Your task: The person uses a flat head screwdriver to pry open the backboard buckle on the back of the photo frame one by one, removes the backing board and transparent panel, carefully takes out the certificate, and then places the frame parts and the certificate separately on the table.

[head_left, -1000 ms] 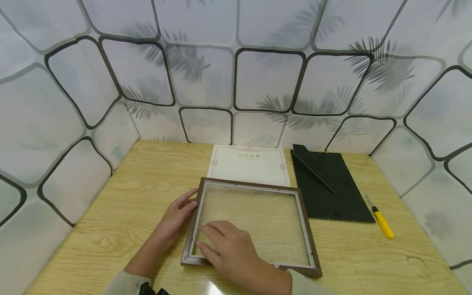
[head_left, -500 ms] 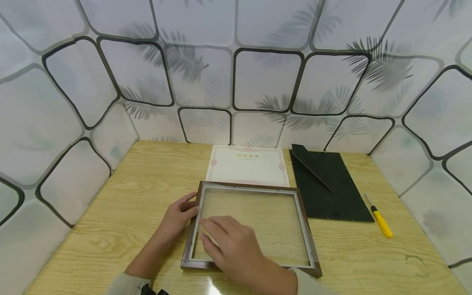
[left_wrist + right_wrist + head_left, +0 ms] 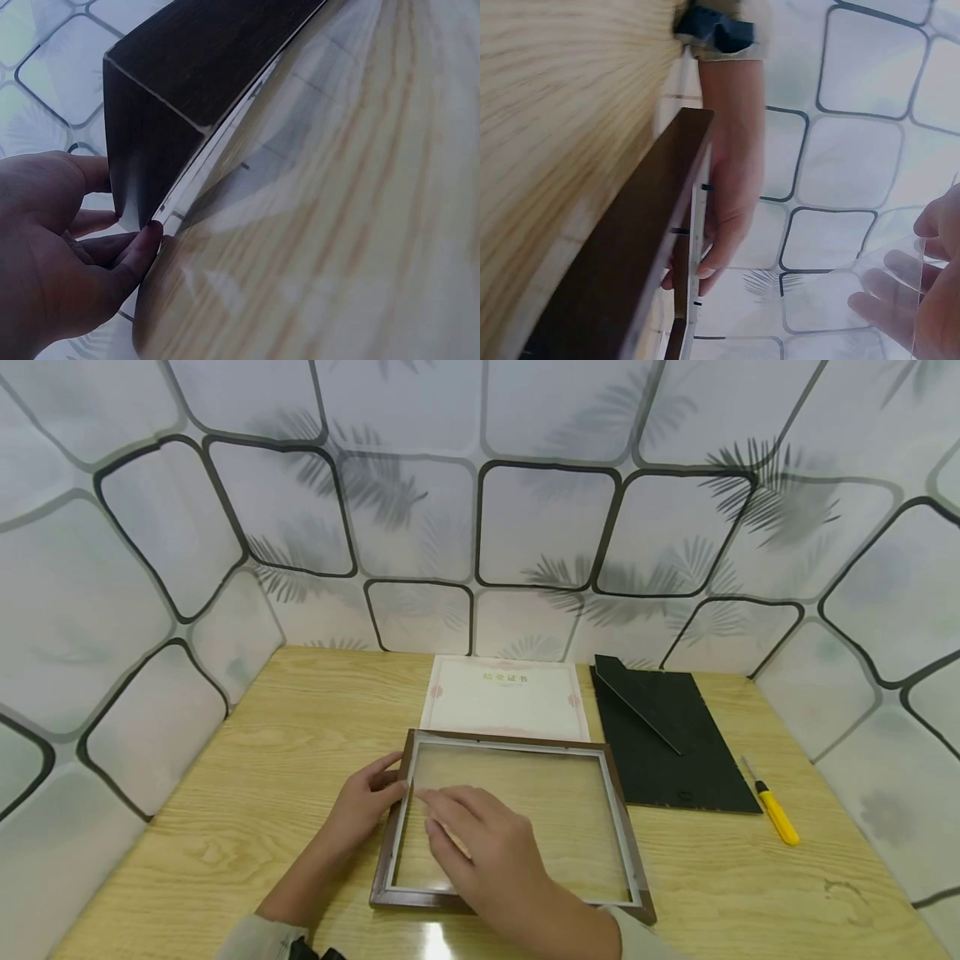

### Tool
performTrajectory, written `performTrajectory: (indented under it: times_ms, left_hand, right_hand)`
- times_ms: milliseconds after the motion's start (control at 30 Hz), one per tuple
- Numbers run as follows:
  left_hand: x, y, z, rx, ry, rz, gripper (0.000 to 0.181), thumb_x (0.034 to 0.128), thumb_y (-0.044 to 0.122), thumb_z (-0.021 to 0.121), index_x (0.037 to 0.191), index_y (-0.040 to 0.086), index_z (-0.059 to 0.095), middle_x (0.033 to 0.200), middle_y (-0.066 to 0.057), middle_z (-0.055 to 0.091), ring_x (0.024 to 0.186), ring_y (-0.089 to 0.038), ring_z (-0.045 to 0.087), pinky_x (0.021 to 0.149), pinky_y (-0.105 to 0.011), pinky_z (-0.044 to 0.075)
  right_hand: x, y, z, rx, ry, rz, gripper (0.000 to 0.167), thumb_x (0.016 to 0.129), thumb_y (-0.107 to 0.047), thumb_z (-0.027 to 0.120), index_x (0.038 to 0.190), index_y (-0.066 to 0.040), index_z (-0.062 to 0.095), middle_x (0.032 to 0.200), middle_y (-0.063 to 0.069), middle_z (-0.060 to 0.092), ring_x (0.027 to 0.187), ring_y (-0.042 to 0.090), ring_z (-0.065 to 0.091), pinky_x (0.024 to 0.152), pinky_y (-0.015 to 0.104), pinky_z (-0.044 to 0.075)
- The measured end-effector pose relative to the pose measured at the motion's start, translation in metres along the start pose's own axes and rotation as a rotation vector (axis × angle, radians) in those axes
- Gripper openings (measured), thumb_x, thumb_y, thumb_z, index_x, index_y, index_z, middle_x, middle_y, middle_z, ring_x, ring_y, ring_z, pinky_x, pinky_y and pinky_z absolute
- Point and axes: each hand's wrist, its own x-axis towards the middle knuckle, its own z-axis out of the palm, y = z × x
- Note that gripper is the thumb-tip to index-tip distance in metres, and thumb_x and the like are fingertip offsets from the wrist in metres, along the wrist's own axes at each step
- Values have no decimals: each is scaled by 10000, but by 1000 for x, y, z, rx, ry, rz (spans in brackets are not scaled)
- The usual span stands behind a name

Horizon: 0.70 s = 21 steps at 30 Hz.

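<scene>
A brown picture frame with a pale inner lip lies on the table near me. My left hand holds its left side, thumb on the top edge and fingers against the outer side. Over the frame's left part, my right hand pinches the edge of a clear sheet between thumb and fingers. In the right wrist view the sheet stands apart from the frame's rim; whether it is glass or plastic I cannot tell. The left wrist view shows the left fingers against the dark frame corner.
Behind the frame lies a white certificate, its lower edge close to the frame. A black backing board with a stand leg is at the right. Beside it rests a yellow-handled screwdriver. Patterned walls border the wooden table.
My right hand has moved right and slightly away from me, off the frame's left rim, with the clear sheet. The frame's far edge has shifted slightly toward me. The left hand keeps its hold.
</scene>
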Motion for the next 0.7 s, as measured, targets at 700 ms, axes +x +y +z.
performTrajectory:
  times_ms: [700]
  left_hand:
    - [-2,1,0,36,-2,0,549,979,196,643,1503,140,489,1335,-206,639,1182,-293,632,929,-390,550]
  right_hand:
    - [9,1,-12,170,-5,158,203,893,24,617,1038,-97,693,1012,-3,667,849,87,651,769,163,555]
